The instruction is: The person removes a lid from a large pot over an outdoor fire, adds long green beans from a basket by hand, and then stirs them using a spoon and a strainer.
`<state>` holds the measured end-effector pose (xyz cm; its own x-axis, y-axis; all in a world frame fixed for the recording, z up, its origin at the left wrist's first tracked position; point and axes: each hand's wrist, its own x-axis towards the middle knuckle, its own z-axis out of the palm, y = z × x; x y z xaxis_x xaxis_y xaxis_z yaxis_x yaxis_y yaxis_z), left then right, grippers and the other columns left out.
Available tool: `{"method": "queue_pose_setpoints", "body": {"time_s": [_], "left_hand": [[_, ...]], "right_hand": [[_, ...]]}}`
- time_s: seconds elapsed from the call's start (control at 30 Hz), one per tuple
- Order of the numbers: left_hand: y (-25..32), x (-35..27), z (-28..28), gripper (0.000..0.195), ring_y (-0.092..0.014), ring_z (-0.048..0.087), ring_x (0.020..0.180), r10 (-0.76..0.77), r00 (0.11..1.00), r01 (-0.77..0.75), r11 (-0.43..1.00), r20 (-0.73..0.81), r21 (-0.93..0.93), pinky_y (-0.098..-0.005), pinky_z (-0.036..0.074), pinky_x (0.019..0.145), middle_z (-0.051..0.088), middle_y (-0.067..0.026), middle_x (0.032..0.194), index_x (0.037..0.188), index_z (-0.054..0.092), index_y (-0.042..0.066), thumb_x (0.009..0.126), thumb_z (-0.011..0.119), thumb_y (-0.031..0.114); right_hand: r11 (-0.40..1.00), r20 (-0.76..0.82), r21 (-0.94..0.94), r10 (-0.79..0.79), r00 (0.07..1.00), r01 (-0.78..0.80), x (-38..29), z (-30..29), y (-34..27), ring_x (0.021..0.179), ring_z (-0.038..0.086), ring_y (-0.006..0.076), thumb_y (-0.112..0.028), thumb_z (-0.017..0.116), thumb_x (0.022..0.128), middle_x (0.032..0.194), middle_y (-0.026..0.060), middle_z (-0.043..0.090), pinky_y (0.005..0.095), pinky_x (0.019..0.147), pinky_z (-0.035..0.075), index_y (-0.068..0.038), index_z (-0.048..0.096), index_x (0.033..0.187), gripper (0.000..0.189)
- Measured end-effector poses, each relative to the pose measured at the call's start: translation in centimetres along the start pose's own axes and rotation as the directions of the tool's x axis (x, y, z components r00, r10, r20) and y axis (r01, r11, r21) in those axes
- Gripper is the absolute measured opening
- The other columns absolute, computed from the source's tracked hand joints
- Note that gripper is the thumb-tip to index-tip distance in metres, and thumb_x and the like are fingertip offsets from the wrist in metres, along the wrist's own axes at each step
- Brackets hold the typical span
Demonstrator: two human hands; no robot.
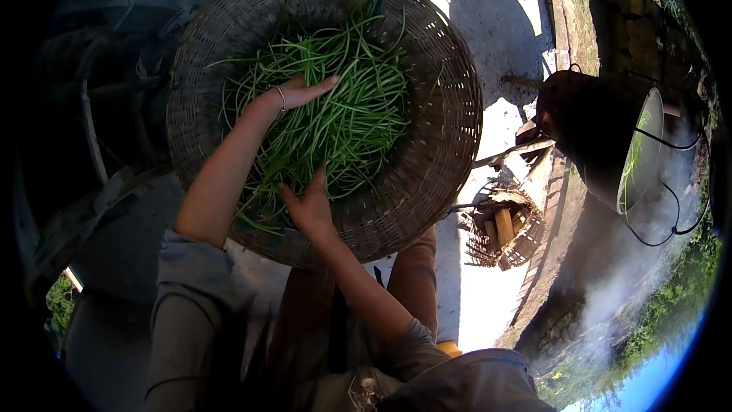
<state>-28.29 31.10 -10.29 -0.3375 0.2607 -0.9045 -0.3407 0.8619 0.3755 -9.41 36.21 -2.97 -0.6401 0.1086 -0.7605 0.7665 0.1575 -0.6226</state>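
Note:
A large round wicker basket (437, 183) holds a heap of long, thin green stalks (349, 120). My left hand (306, 91), with a bracelet at the wrist, lies in the upper left part of the heap; its thumb shows on top, while the other fingers are hidden among the stalks. Lower down, at the near side of the heap, is my right hand (311, 206). Its thumb and a finger are spread apart, and their tips touch or reach under the stalks. Whether either hand grips any stalks cannot be seen.
Right of the basket, a dark pot-like vessel (572, 120) with a pale round lid or opening (640, 154) has green strands at it, with smoke or steam nearby. A broken wicker basket (532, 234) holds wood pieces (504, 228). A wooden frame (91, 126) stands in shadow at left.

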Motion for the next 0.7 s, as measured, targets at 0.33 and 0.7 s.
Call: {"method": "queue_pose_setpoints", "body": {"time_s": [0.33, 0.7], "left_hand": [[-3.6, 0.0, 2.7, 0.109, -0.033, 0.039, 0.1, 0.137, 0.926, 0.031, 0.902, -0.353, 0.431, -0.0358, 0.033, 0.087, 0.032, -0.0216, 0.115, 0.123, 0.001, -0.001, 0.047, 0.069, 0.037], [-4.0, -0.1, -1.4, 0.086, -0.028, 0.046, 0.095, 0.275, 0.954, -0.206, 0.89, -0.118, 0.407, -0.0315, 0.034, 0.085, 0.044, -0.0217, 0.105, 0.114, 0.029, -0.005, 0.05, 0.07, 0.035]], "right_hand": [[0.995, -0.157, -0.102, -0.035, 0.987, 0.019, -2.0, -7.6, 3.2, 0.062, 0.056, 0.022, -0.02, 0.054, 0.073, 0.073, 0.0155, 0.057, 0.03, 0.054, 0.043, 0.001, 0.043, 0.105, 0.04], [0.628, -0.024, 0.764, 0.257, 0.966, -0.148, 7.5, -2.2, 6.7, 0.094, 0.046, 0.0233, -0.025, 0.065, 0.065, 0.104, 0.0144, 0.046, 0.032, 0.08, 0.036, 0.004, 0.035, 0.109, 0.061]]}}
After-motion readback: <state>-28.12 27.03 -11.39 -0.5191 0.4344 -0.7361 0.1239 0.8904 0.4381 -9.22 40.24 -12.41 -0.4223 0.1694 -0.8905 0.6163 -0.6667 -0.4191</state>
